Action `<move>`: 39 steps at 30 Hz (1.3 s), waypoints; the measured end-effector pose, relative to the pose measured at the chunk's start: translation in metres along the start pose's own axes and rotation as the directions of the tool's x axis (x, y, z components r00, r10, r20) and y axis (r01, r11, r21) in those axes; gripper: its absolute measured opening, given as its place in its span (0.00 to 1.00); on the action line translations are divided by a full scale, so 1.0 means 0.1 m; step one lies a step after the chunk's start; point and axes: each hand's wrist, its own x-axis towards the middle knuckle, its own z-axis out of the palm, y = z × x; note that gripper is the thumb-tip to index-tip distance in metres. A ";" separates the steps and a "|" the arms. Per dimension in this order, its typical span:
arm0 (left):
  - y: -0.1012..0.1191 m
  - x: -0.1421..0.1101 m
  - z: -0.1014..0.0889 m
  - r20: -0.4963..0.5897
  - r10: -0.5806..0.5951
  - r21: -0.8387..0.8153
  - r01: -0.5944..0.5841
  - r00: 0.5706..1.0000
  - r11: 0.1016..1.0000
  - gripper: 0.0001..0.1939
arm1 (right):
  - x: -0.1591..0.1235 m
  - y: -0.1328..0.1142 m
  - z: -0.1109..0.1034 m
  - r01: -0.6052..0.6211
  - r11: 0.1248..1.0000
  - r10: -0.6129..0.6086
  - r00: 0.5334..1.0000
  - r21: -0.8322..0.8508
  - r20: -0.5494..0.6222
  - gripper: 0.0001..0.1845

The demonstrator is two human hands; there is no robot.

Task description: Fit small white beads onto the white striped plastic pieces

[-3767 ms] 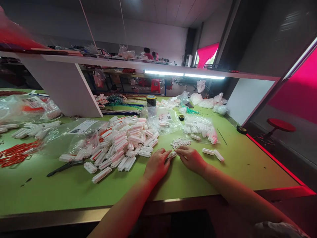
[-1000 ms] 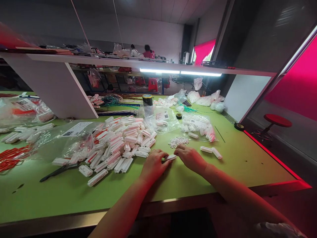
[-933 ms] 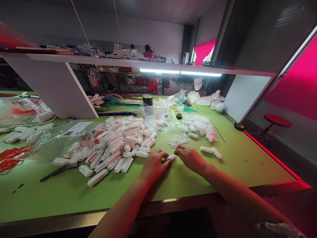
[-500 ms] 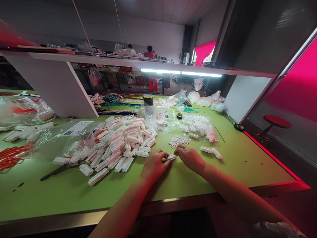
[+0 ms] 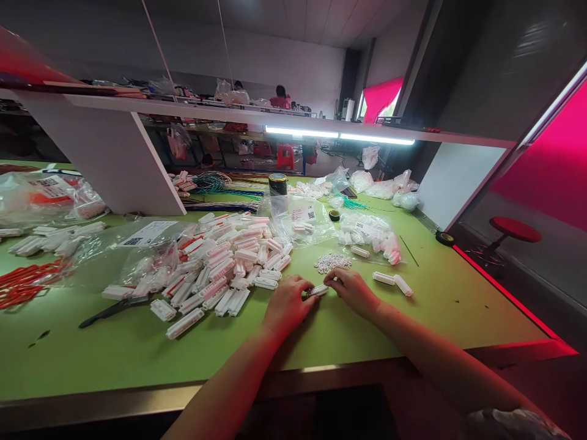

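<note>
My left hand [image 5: 288, 302] rests on the green table with its thumb and fingers closed around the left end of a white plastic connector housing [image 5: 318, 290]. The housing lies low over the tabletop, slightly tilted. At its right end is my right hand [image 5: 352, 289], fingertips pinched together close to the housing; whatever sits between them is too small or hidden to make out. Just beyond both hands lies a little heap of tiny white pieces [image 5: 332, 263]. To the left spreads a large pile of similar white connector housings [image 5: 220, 263], some with orange-red parts.
Two loose housings [image 5: 393, 282] lie to the right, near a clear bag of housings [image 5: 367, 231]. Black scissors [image 5: 110, 311] lie at left by orange strips [image 5: 27, 282]. Tape rolls [image 5: 444, 238], wire bundles [image 5: 211, 182] and a lit shelf [image 5: 298, 116] stand around the bench.
The view has shifted slightly, so the scene sits a little further right. Both hands keep nearly the same place at the housing, the left still holding it.
</note>
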 end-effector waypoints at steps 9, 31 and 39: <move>0.01 0.01 -0.01 0.001 -0.022 -0.001 0.022 1.000 1.000 0.06 | -0.01 0.02 0.04 0.082 0.989 -0.082 0.997 -0.123 0.002 0.08; 0.01 0.00 -0.04 0.023 -0.037 -0.003 0.037 0.999 0.999 0.08 | -0.19 -0.28 -0.02 0.312 0.765 -0.193 0.946 -0.563 0.261 0.12; 0.02 -0.01 -0.05 0.014 -0.043 0.009 0.043 0.999 0.999 0.07 | 0.06 0.24 -0.36 -0.150 0.886 0.112 0.987 -0.438 -0.112 0.10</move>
